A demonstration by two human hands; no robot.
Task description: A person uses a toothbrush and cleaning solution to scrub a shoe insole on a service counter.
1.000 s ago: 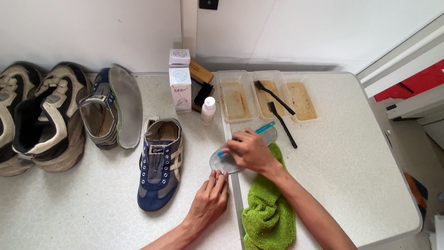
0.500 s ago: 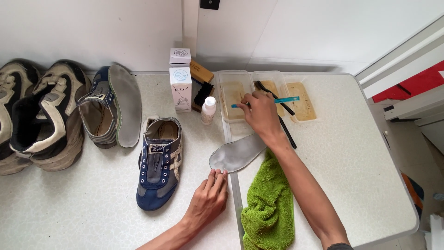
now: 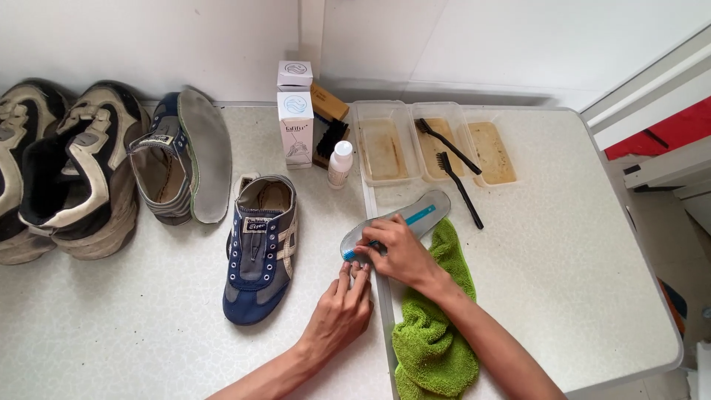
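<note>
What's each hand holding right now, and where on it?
Right hand grips a blue-handled brush near its head end, bristles on the grey insole. Left hand holds nothing; its fingertips press the insole's near end.

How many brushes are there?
3. Two black brushes: one lies across the middle tray, one on the table just below it. A blue brush is in the right hand on the insole. Others may be hidden.

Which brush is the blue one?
The brush in the right hand, on the insole. Its handle is blue; the two by the trays are black.
</note>
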